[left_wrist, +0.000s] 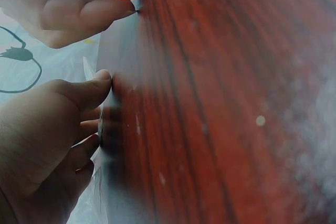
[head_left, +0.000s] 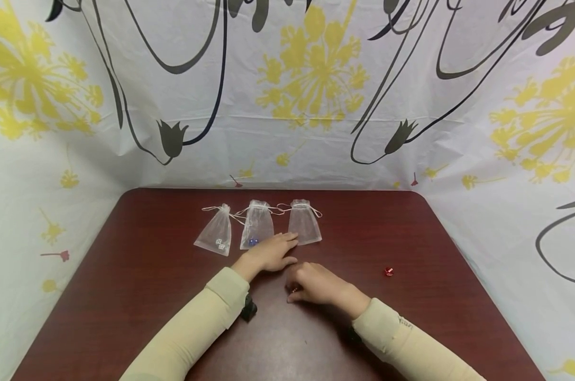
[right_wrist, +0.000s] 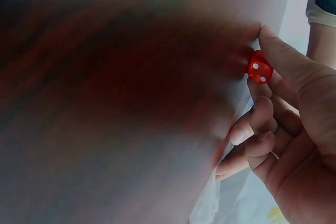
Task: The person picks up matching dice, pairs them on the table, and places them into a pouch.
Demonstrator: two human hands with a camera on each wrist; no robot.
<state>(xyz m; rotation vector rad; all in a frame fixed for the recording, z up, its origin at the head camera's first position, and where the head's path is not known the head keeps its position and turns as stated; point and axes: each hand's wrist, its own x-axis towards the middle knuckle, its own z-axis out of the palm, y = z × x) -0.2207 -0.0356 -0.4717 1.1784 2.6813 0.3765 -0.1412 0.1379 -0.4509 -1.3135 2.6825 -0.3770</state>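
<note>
My right hand (head_left: 318,284) holds a red die (right_wrist: 260,68) with white dots, low over the table and just right of my left hand. In the right wrist view the die sits between the thumb and curled fingers. My left hand (head_left: 270,253) lies with fingers extended, the fingertips on the lower left edge of a sheer white drawstring bag (head_left: 307,225). Nothing shows inside this bag. Beside it lies a second sheer bag (head_left: 260,222) with blue dice (head_left: 253,242) at its bottom, partly behind the left hand.
A third sheer bag (head_left: 216,230) at the left contains white dice (head_left: 220,244). More red, one die or two touching, lies on the table's right side as a small red piece (head_left: 389,271). Patterned white cloth (head_left: 287,159) hangs behind the dark red table (head_left: 139,254).
</note>
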